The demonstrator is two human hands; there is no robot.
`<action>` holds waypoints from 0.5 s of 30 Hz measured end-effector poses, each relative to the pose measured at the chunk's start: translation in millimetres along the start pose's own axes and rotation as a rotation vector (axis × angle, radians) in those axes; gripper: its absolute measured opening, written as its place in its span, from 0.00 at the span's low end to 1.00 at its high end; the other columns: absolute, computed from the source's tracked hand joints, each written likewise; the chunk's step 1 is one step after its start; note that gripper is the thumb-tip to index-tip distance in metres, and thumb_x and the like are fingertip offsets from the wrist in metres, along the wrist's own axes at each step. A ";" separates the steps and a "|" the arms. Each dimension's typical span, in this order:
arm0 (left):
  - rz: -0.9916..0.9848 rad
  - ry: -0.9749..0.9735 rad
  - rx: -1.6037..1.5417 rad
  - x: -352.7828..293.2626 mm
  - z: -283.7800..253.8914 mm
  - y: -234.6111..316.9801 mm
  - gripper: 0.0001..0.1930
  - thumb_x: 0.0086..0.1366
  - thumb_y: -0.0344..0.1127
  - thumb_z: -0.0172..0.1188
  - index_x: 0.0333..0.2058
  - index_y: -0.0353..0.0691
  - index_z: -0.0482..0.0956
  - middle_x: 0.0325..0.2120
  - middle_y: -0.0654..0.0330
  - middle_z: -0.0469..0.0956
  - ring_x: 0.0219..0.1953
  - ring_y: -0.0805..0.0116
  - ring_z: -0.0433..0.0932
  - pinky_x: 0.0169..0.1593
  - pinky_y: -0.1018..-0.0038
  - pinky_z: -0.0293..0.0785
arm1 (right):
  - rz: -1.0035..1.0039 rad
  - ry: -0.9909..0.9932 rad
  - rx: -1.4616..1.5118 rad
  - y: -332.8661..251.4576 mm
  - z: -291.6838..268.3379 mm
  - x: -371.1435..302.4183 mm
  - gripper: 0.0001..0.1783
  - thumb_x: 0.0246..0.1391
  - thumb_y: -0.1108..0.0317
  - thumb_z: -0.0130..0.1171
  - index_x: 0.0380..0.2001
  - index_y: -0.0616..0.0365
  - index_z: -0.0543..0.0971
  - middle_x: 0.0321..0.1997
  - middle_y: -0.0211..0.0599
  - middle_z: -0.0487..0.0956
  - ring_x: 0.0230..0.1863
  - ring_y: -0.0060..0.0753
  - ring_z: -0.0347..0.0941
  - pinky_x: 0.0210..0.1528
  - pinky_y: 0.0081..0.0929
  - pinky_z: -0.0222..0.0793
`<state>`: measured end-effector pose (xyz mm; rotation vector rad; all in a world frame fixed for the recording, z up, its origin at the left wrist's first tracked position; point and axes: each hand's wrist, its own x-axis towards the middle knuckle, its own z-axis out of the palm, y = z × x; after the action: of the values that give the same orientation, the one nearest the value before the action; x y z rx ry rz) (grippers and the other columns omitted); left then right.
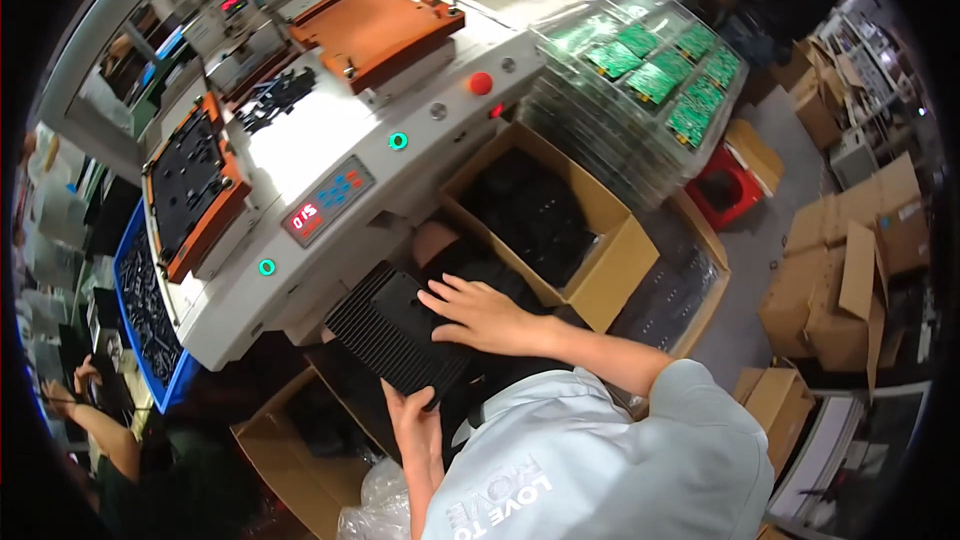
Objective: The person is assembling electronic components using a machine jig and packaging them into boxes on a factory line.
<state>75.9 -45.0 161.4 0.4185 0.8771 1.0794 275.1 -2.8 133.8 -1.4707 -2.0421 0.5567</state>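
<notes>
In front of my body I hold a black plastic housing (pixel 385 330) tilted, its face lined with parallel ribs along the left side. My left hand (pixel 413 418) is closed on its near lower edge, thumb up along the side. Over the far right part of the housing lies my right hand (pixel 485 318), open with its fingers spread; whether the palm touches cannot be made out. An open cardboard box (pixel 620 285) with dark plastic parts (pixel 530 210) stands just beyond my right hand.
Ahead is a white machine (pixel 330 175) with lit buttons and two orange fixtures (pixel 385 25) (pixel 205 190). Stacked clear trays (pixel 640 70) hold green circuit boards. A blue bin (pixel 150 320) of small black parts sits left. Another box (pixel 300 440) stands below. Other people work nearby.
</notes>
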 end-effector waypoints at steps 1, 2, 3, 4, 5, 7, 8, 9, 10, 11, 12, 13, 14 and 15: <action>-0.057 0.071 -0.003 3.4 -11.9 -3.0 0.39 0.51 0.16 0.49 0.65 0.42 0.57 0.53 0.55 0.69 0.52 0.62 0.71 0.55 0.67 0.71 | -0.057 0.029 0.106 15.1 -11.9 1.8 0.27 0.60 0.50 0.53 0.55 0.56 0.72 0.62 0.49 0.69 0.65 0.53 0.60 0.64 0.42 0.57; -0.067 0.065 0.001 5.4 -12.4 -2.4 0.39 0.51 0.16 0.49 0.65 0.42 0.57 0.53 0.55 0.69 0.52 0.62 0.71 0.55 0.67 0.71 | -0.121 0.058 0.215 30.8 -25.5 3.7 0.23 0.60 0.52 0.53 0.52 0.55 0.76 0.60 0.48 0.71 0.64 0.52 0.62 0.64 0.41 0.58; -0.070 0.086 -0.033 5.8 -13.3 -2.6 0.39 0.51 0.16 0.49 0.65 0.42 0.57 0.52 0.55 0.69 0.51 0.63 0.72 0.53 0.68 0.73 | 0.092 0.165 0.380 36.8 -37.2 3.5 0.17 0.60 0.57 0.54 0.45 0.56 0.80 0.54 0.44 0.77 0.57 0.48 0.70 0.59 0.37 0.65; -0.077 0.102 -0.067 6.2 -13.7 -1.5 0.39 0.51 0.16 0.49 0.64 0.43 0.58 0.52 0.56 0.70 0.50 0.63 0.73 0.51 0.68 0.75 | 0.248 0.186 0.413 49.7 -54.4 1.3 0.15 0.60 0.60 0.54 0.42 0.58 0.80 0.47 0.43 0.80 0.49 0.45 0.76 0.52 0.33 0.71; -0.071 0.083 -0.067 6.6 -18.0 -0.8 0.37 0.53 0.17 0.51 0.64 0.43 0.59 0.51 0.56 0.71 0.50 0.63 0.74 0.50 0.69 0.76 | 0.324 0.251 0.415 79.9 -58.9 -6.9 0.14 0.59 0.63 0.54 0.44 0.58 0.80 0.44 0.43 0.81 0.46 0.39 0.78 0.50 0.30 0.71; -0.050 0.107 -0.080 6.1 -17.2 1.1 0.35 0.55 0.19 0.52 0.64 0.43 0.59 0.50 0.56 0.71 0.49 0.64 0.74 0.49 0.69 0.77 | 0.246 0.230 -0.144 146.5 -63.3 -32.8 0.10 0.57 0.62 0.56 0.35 0.54 0.83 0.38 0.38 0.82 0.41 0.43 0.78 0.45 0.34 0.72; -0.024 0.135 -0.099 6.9 -17.1 1.6 0.34 0.57 0.20 0.53 0.63 0.43 0.60 0.50 0.56 0.72 0.49 0.64 0.75 0.48 0.69 0.77 | 0.298 0.127 -0.294 168.8 -62.5 -46.4 0.09 0.55 0.61 0.57 0.32 0.51 0.82 0.36 0.35 0.82 0.39 0.44 0.77 0.43 0.38 0.72; -0.026 0.082 -0.077 7.1 -25.9 2.0 0.28 0.60 0.23 0.54 0.61 0.44 0.64 0.50 0.59 0.74 0.51 0.65 0.75 0.51 0.67 0.75 | 0.293 0.048 -0.291 179.7 -63.4 -57.7 0.09 0.55 0.60 0.56 0.31 0.50 0.82 0.33 0.34 0.81 0.40 0.44 0.75 0.44 0.39 0.72; -0.025 0.085 -0.079 7.5 -27.6 1.9 0.28 0.60 0.23 0.54 0.61 0.44 0.64 0.50 0.59 0.74 0.51 0.65 0.75 0.51 0.67 0.75 | 0.369 -0.090 -0.273 195.1 -59.2 -70.1 0.07 0.53 0.62 0.59 0.34 0.49 0.81 0.36 0.32 0.80 0.44 0.42 0.73 0.48 0.38 0.70; -0.028 0.066 -0.096 7.1 -29.7 2.3 0.28 0.61 0.23 0.54 0.60 0.44 0.65 0.49 0.59 0.75 0.50 0.64 0.76 0.51 0.66 0.76 | 0.302 -0.099 -0.337 198.0 -56.9 -76.5 0.08 0.50 0.63 0.62 0.34 0.48 0.80 0.37 0.31 0.79 0.46 0.41 0.72 0.49 0.37 0.68; -0.031 0.046 -0.113 6.4 -30.9 1.6 0.27 0.61 0.24 0.54 0.60 0.44 0.65 0.48 0.59 0.75 0.49 0.64 0.76 0.50 0.65 0.77 | 0.236 -0.105 -0.400 201.3 -54.0 -81.3 0.10 0.47 0.65 0.65 0.35 0.48 0.80 0.39 0.30 0.77 0.47 0.39 0.71 0.50 0.36 0.67; -0.038 0.043 -0.129 6.9 -30.9 0.1 0.26 0.61 0.24 0.55 0.59 0.43 0.66 0.47 0.59 0.76 0.48 0.63 0.78 0.49 0.65 0.79 | 0.232 -0.108 -0.398 206.5 -51.7 -83.1 0.10 0.47 0.65 0.65 0.35 0.48 0.80 0.39 0.30 0.77 0.47 0.39 0.71 0.50 0.36 0.67; -0.036 0.048 -0.128 6.4 -28.6 0.4 0.26 0.61 0.24 0.55 0.59 0.43 0.66 0.47 0.59 0.76 0.48 0.63 0.78 0.49 0.65 0.79 | 0.187 -0.109 -0.447 205.7 -50.3 -81.5 0.13 0.42 0.65 0.67 0.35 0.47 0.80 0.38 0.29 0.75 0.46 0.38 0.70 0.48 0.34 0.66; -0.050 0.070 -0.126 5.3 -23.9 0.0 0.28 0.61 0.23 0.54 0.60 0.43 0.64 0.47 0.59 0.76 0.47 0.65 0.77 0.48 0.68 0.78 | 0.143 -0.109 -0.496 204.9 -49.4 -80.1 0.16 0.37 0.66 0.70 0.35 0.46 0.80 0.37 0.29 0.73 0.46 0.37 0.68 0.46 0.32 0.64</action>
<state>58.0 -42.9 144.8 0.2536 0.8721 1.1015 474.1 -14.2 28.3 -1.9157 -2.2800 0.1880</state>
